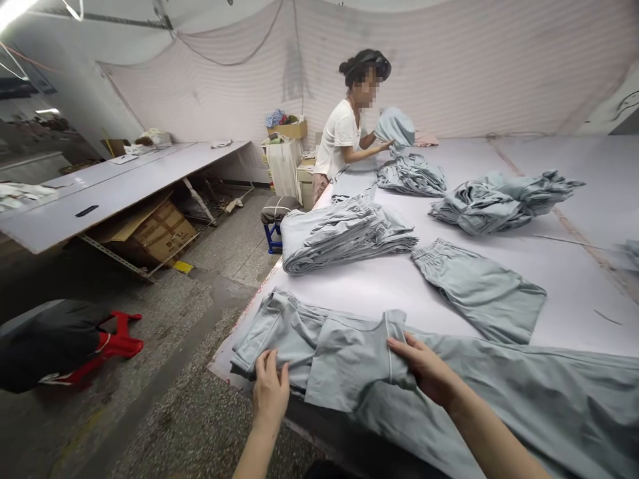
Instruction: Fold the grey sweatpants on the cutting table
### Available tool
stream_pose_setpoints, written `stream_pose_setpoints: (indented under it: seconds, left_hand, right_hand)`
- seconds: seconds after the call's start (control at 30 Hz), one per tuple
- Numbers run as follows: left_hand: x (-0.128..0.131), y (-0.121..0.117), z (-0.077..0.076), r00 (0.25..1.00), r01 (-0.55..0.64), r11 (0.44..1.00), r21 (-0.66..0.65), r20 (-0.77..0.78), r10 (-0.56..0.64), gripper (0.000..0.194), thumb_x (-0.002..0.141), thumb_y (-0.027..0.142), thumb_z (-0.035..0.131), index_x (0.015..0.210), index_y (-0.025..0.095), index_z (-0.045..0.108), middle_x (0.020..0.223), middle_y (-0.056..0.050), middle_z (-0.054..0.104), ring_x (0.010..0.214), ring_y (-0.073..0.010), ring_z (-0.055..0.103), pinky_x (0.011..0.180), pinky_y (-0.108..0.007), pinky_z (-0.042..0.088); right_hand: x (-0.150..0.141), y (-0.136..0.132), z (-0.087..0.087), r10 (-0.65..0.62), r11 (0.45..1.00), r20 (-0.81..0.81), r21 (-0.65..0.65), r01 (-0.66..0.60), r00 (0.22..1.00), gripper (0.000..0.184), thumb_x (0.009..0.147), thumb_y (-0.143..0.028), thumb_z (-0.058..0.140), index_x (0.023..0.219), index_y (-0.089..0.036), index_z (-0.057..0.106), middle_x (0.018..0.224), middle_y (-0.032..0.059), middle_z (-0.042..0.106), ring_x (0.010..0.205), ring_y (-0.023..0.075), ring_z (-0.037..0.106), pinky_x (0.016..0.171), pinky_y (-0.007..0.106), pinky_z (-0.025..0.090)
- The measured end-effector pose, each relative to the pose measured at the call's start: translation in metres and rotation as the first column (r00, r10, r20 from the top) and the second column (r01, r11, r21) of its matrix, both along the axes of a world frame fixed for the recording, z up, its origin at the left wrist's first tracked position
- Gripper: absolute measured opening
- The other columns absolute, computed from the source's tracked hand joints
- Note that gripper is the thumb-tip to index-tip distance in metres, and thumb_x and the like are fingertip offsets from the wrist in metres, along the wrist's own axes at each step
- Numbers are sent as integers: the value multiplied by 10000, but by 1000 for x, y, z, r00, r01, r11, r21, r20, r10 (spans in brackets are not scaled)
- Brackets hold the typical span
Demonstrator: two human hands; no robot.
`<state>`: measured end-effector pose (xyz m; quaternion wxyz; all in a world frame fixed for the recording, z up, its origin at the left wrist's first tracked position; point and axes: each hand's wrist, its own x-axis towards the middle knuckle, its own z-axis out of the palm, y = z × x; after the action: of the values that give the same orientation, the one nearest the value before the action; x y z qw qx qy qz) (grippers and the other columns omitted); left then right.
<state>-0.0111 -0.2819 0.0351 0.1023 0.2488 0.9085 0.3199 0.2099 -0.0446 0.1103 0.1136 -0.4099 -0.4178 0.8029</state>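
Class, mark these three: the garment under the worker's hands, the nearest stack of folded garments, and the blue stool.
Garment (344,359), head view: folded-over middle panel.
Stack of folded garments (344,233), head view: top layer.
Blue stool (273,236), head view: front leg frame.
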Motion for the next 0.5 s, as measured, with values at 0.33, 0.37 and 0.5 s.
stream_pose_setpoints:
  seconds: [0.33, 0.37, 0.5]
  left_hand:
    - [-32, -26, 27, 351, -776, 481, 407, 913, -206, 615, 604, 790, 608, 886, 247, 676, 1006, -78, 685, 971, -273, 636, 806, -450, 549]
    - [-38, -28, 34, 309, -785, 488, 381, 924, -224, 637, 568, 805, 623, 868, 245, 672, 978, -76, 691, 947, -279, 644, 768, -448, 558]
    - [-56, -26, 49, 388, -681, 644, 347, 918, -85, 614, 452, 542, 864, 931, 246, 619, 999, -35, 703, 856, -218, 662, 699, -331, 563]
  right_hand:
    - [-240, -120, 57, 136, 981, -273, -100, -168, 952, 251, 804, -260, 596, 1012, -195, 472, 1064, 35, 560, 691, 110, 614, 517, 238, 521]
    - [-246, -126, 49, 204, 968, -255, -90, -233, 945, 297, 775, -267, 626, 1014, -191, 466, 1108, 56, 537, 696, 120, 632, 509, 253, 528]
    - [-210, -101, 7, 410, 834, 93, 366, -414, 908, 234, 849, -234, 484, 1078, -196, 516, 1044, 55, 620, 684, 140, 677, 542, 270, 543]
